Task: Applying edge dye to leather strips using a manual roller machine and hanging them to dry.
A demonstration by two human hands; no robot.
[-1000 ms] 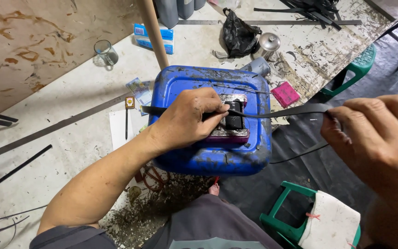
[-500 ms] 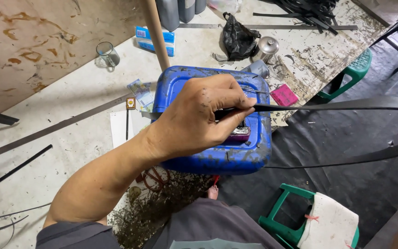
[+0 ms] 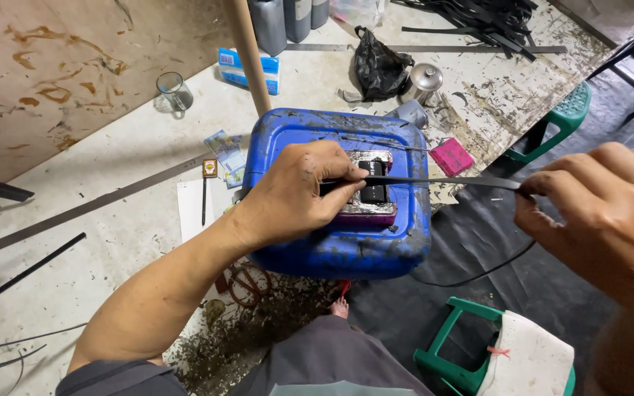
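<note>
Thin flat black strip, taut and level over a stained blue plastic drum, left hand fingers pinching one end atop the drum, right hand fingers closed on the other.

The blue can fills the centre, its top taken up by the left hand and the strip running to 3 o'clock. A pole stands at 12, a black bag and metal pot at 1, and a green stool at 5. Open floor lies from 8 to 10, crossed by thin rods.
</note>
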